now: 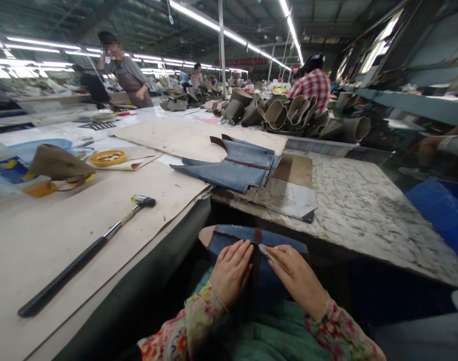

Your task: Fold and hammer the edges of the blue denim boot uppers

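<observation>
A blue leather piece (236,234) with a brown strip down its middle lies across my lap, one pale tip at its left end. My left hand (232,271) rests on it with the fingers laid flat, close to the brown strip. In my right hand (298,276) is a small tool (265,249) with a light flat tip and a tan handle, its kind unclear. The tip meets the leather beside the strip, near my left fingertips. On the table ahead, more blue leather pieces (244,168) lie stacked. A hammer (101,243) with a black handle is at the left.
A yellow lid-like dish (107,158) and a brown cloth-like piece (61,163) sit at the left. A bin of rolled grey-brown pieces (289,113) stands behind. The stained board (364,215) is at right, with a blue crate (443,210). Other people work further back.
</observation>
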The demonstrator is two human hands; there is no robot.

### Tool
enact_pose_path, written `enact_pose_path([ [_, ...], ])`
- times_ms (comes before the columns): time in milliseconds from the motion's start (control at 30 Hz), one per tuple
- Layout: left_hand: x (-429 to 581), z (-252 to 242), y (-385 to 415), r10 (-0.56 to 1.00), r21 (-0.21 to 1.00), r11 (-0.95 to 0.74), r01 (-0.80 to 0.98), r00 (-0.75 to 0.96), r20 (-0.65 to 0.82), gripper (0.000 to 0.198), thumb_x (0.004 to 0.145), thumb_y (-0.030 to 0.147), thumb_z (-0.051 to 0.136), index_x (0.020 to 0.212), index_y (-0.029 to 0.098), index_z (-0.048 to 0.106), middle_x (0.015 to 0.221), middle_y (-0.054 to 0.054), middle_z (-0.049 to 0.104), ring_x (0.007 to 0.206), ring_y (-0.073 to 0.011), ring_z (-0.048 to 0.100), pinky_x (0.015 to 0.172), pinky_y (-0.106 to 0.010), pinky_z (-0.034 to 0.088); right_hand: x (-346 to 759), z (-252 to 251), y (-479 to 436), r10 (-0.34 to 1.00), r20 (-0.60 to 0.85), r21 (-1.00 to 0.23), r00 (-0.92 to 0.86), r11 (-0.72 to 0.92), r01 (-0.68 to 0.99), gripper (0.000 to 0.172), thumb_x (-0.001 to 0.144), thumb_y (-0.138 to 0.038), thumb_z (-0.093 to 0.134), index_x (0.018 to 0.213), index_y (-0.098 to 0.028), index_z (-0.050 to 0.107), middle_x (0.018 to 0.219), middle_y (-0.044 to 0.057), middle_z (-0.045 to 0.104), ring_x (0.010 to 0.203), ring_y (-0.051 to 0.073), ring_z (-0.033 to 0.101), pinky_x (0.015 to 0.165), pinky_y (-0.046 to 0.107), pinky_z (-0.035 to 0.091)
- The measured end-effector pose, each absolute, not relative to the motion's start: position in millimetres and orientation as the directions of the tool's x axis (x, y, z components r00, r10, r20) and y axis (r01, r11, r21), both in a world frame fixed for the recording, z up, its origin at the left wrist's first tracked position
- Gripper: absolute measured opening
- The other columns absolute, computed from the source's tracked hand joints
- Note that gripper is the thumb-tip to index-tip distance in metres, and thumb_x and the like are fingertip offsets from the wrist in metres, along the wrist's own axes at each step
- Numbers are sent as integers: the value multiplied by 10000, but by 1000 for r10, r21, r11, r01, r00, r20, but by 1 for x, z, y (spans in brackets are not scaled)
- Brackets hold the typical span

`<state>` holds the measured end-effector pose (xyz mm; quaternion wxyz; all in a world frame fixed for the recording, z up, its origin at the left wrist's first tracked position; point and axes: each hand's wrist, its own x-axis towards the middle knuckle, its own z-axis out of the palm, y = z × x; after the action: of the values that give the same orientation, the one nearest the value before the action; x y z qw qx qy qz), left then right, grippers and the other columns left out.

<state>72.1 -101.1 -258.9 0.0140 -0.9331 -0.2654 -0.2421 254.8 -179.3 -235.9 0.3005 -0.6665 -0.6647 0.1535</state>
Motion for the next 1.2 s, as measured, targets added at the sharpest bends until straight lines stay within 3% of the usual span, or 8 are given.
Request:
enact_pose_path([
  [200,65,-263,-104,468,88,-867,490,741,481,362,906,242,358,1248,169,454,1314,-21,474,1197,-175,406,959,-335,296,260,-230,-178,993,115,-659,28,55,750,284,879,-289,430,1120,-195,548,1036,67,534,995,182,491,901,351,399],
  [367,72,-257,-101,534,184,-839,512,713,454,330,902,244,367,1212,187,465,1221,-42,542,1090,-197,468,899,-364,334,262,-223,-175,996,89,-706,18,50,707,285,870,-303,435,1098,-199,570,1021,66,553,987,181,509,900,345,405],
  [567,93,-235,-90,639,233,-769,595,708,302,157,884,239,398,899,192,547,922,-38,572,860,-193,508,738,-342,407,269,-216,-166,999,48,-721,-25,52,691,284,869,-298,439,1078,-191,598,1015,69,584,982,176,540,921,341,415],
  [833,92,-240,-90,610,285,-792,541,727,315,170,878,177,411,987,210,538,1010,-28,572,915,-187,490,762,-338,394,270,-211,-159,980,116,-521,-159,196,831,282,874,-232,442,1115,-243,588,955,37,604,890,145,573,830,288,473],
  [1067,92,-239,-91,564,252,-824,507,774,287,213,855,148,449,1042,214,528,1100,-16,574,962,-192,490,797,-350,385,267,-210,-158,992,79,-558,-100,127,820,262,892,-247,429,1085,-221,603,963,39,600,914,142,569,855,278,457],
  [1200,93,-248,-94,547,214,-837,504,773,321,257,831,128,453,1075,179,515,1173,-31,556,1007,-196,480,813,-357,372,261,-216,-160,989,134,-522,-59,121,844,270,896,-235,413,1100,-220,589,948,46,589,892,156,564,834,303,466],
])
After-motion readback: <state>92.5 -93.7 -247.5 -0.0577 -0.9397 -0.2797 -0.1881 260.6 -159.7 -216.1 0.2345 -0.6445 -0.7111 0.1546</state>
